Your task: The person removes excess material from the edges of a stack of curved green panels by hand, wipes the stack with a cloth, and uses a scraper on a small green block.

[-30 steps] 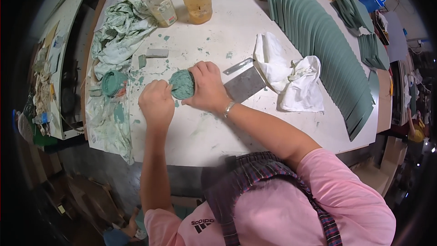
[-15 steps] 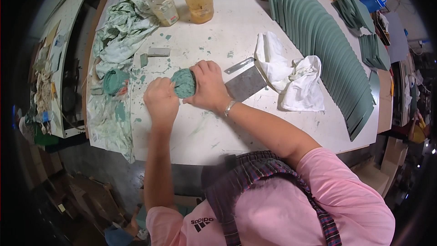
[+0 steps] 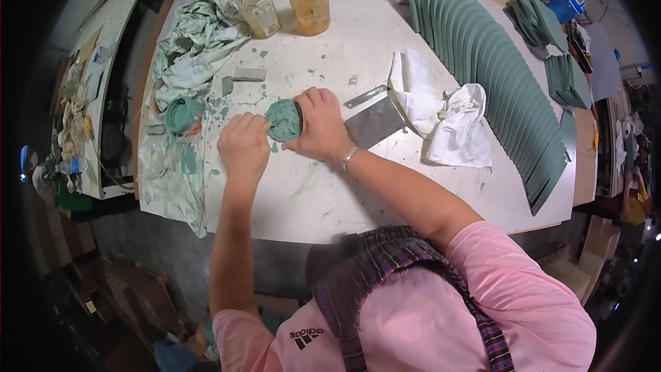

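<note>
A round tub of thick green paste point(image 3: 284, 121) stands on the white table in front of me. My right hand point(image 3: 322, 126) is wrapped round its right side, thumb at the near edge. At the tub's left rim, my left hand point(image 3: 243, 145) is closed in a fist. Something thin and pale shows by its fingers at the paste's edge, but its kind is hidden by the hand. Just right of my right hand lie a flat grey metal plate point(image 3: 376, 124) and a narrow metal strip point(image 3: 365, 96).
Left are stained rags point(image 3: 196, 45) and another green-smeared pot point(image 3: 183, 116). A grey block point(image 3: 249, 74) lies beyond the tub, before a glass jar point(image 3: 256, 10) and an amber bottle point(image 3: 308, 0). Right are a white cloth point(image 3: 451, 124) and a long row of green panels point(image 3: 482, 72).
The view has shifted slightly, so the table things appear farther right. My left fist has moved a little left relative to the paste; my right hand keeps its hold on the tub.
</note>
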### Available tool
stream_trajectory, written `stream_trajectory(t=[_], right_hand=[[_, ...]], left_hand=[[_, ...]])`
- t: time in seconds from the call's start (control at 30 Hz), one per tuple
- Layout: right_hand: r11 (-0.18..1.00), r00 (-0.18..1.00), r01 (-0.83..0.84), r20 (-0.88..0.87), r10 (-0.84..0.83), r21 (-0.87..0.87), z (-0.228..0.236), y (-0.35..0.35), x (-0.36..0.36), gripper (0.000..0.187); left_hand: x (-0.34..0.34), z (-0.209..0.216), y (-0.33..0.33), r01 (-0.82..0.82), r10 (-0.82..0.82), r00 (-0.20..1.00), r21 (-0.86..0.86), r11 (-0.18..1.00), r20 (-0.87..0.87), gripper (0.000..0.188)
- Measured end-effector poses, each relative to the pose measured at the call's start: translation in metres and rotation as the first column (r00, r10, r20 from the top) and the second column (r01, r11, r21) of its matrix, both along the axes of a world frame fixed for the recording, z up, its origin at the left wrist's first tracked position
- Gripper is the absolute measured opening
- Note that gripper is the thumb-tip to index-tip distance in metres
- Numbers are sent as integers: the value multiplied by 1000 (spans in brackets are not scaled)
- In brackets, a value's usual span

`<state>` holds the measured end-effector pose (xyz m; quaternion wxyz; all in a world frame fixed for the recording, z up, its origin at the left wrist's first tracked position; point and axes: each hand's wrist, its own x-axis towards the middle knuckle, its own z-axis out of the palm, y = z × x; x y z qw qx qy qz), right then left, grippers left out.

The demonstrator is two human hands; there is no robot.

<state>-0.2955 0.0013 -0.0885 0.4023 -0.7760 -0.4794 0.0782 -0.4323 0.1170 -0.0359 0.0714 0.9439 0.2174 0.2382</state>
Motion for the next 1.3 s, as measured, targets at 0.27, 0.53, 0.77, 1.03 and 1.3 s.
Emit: stream_trajectory(t=[0.27, 0.53, 0.77, 1.03, 1.3], right_hand=[[998, 1000, -5, -27, 3, -61, 1, -1, 2, 83], [998, 1000, -13, -8, 13, -63, 3, 2, 2, 85], [997, 1000, 0, -17, -1, -81, 2, 1, 2, 85], [996, 999, -12, -44, 8, -83, 2, 2, 2, 84], [995, 999, -7, -38, 4, -99, 2, 1, 2, 85]], left_hand=[[-18, -13, -14, -22, 26, 996, -49, 999, 87, 9], [-32, -39, -9, -178, 455, 890, -937, 301, -23, 13], [-28, -18, -22, -256, 254, 967, -161, 953, -30, 10], [-25, -16, -35, -94, 97, 995, 108, 990, -19, 8], [-18, -8, -36, -210, 207, 977, -79, 974, -51, 7]])
